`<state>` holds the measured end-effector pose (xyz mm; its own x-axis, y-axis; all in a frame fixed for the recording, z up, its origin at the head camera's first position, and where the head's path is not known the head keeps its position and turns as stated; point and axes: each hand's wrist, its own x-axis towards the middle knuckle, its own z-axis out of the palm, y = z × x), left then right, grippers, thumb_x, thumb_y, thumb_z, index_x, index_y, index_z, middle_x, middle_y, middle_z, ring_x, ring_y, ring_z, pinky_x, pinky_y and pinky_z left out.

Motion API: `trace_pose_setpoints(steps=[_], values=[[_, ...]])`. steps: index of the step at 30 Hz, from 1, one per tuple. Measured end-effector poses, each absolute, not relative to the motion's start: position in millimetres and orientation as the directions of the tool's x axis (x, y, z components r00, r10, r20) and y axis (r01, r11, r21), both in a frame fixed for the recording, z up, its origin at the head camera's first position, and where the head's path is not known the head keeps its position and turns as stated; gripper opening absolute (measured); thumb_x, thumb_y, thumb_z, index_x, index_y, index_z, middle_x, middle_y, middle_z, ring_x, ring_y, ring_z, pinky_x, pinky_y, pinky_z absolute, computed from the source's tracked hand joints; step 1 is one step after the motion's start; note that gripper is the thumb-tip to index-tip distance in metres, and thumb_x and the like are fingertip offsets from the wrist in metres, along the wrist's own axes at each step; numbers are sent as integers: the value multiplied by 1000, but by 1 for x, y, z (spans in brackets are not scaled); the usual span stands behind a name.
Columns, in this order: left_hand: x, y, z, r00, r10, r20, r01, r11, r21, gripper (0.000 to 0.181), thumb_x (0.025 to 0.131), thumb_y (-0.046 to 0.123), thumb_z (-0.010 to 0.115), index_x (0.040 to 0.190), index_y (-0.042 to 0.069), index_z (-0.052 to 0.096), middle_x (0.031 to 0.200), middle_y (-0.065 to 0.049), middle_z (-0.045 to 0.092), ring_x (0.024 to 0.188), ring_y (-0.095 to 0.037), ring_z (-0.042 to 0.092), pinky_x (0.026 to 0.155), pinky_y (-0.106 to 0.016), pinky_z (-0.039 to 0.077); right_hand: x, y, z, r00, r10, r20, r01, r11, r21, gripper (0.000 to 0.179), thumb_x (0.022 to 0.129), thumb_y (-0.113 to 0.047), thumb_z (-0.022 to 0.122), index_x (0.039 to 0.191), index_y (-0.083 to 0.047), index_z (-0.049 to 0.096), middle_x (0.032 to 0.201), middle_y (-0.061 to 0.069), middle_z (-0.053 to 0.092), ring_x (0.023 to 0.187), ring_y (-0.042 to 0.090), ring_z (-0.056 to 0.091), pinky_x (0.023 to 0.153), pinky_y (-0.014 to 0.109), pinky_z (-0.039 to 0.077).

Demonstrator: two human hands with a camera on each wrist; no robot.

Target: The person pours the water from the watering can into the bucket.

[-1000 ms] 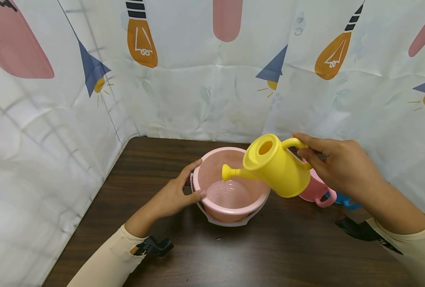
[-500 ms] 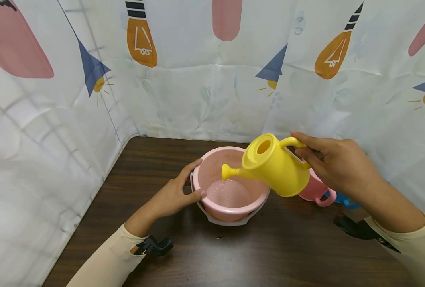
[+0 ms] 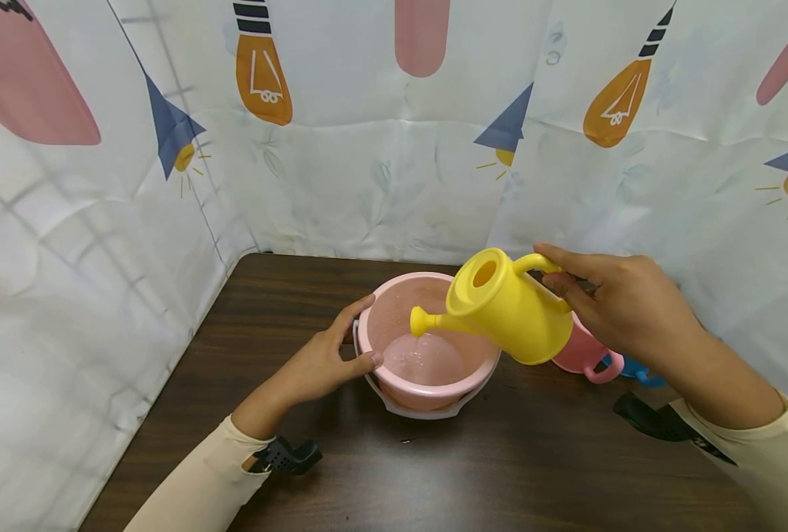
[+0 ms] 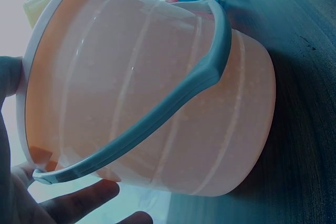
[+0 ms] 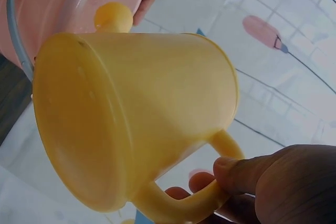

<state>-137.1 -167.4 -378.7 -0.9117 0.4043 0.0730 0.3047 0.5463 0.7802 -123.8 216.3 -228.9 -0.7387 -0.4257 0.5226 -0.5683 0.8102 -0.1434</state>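
A pale pink bucket stands on the table with shallow rippling water inside. At its left rim my left hand holds on, thumb and index finger over the edge. The other fingers spread near the bucket's outer wall in the left wrist view, by its grey carrying handle. My right hand grips the handle of a yellow watering can. The can is tilted left, its rose over the bucket's opening, and a thin trickle falls from it. Its underside faces the right wrist view.
Behind the can, a pink cup and a blue cup stand together on the dark wooden table, partly hidden. Patterned white curtains hang along the back and left edges of the table.
The watering can and right hand have shifted slightly left, the can tipping a little further. Ripples in the water have changed. The left hand and bucket stay put.
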Motion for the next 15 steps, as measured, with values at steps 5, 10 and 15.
trace_pose_setpoints(steps=[5, 10, 15], values=[[-137, -167, -378, -913, 401, 73, 304, 551, 777, 87, 92, 52, 70, 162, 41, 19, 148, -18, 51, 126, -32, 56, 99, -57, 44, -124, 215, -228, -742, -419, 523, -563, 813, -147, 49, 86, -12, 84, 133, -11, 70, 87, 5, 76, 49, 10, 38, 46, 28, 33], [-136, -166, -377, -915, 397, 71, 301, 556, 775, 87, 92, 52, 70, 162, 40, 19, 149, -19, 50, 127, -33, 56, 99, -58, 44, -124, 213, -227, -743, -418, 523, -560, 816, -145, 48, 86, -12, 83, 132, -12, 71, 95, 9, 77, 52, 12, 42, 48, 29, 36], [-136, -166, -377, -917, 394, 65, 293, 554, 779, 87, 92, 53, 70, 162, 41, 19, 150, -19, 50, 128, -33, 55, 100, -59, 43, -124, 212, -226, -749, -416, 516, -553, 821, -140, 47, 87, -13, 83, 133, -13, 71, 83, 2, 75, 52, 12, 42, 49, 31, 37]])
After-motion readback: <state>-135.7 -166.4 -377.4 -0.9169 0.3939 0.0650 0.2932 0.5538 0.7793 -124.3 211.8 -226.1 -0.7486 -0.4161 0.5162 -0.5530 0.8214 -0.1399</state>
